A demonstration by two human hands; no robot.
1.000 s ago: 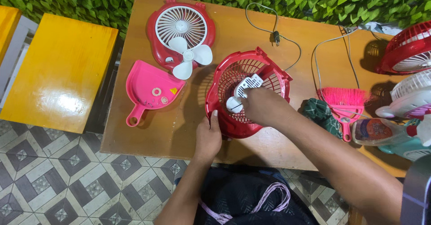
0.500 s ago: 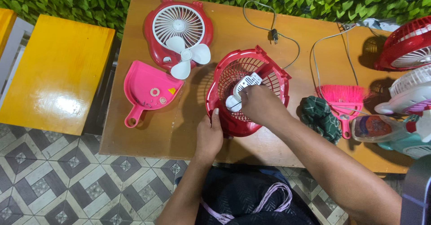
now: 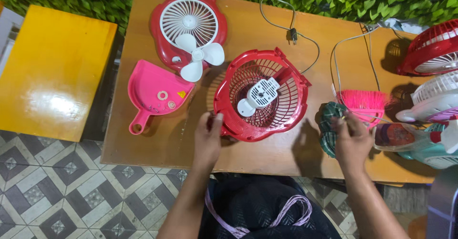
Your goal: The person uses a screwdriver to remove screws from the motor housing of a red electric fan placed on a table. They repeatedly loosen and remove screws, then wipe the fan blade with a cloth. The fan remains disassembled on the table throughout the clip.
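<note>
A red fan cage [image 3: 281, 70] with a white motor block [image 3: 260, 96] inside lies in the middle of the wooden table [image 3: 162, 143]. My left hand [image 3: 207, 139] rests on the cage's near left rim and steadies it. My right hand [image 3: 352, 139] is off to the right, fingers closing on a green checked cloth [image 3: 327, 124] beside a pink brush [image 3: 362, 101]. A white fan blade [image 3: 198, 58] sits on a red and white fan front grille [image 3: 188, 24] at the back left.
A pink dustpan [image 3: 155, 93] holding small screws and washers lies left of the cage. Cables [image 3: 291, 31] trail across the back. More fans [image 3: 431, 53] and a bottle [image 3: 398, 136] crowd the right edge. A yellow stool [image 3: 47, 72] stands to the left over tiled floor.
My right hand has left the motor inside the cage and moved right to the green cloth. The left hand stays on the cage rim.
</note>
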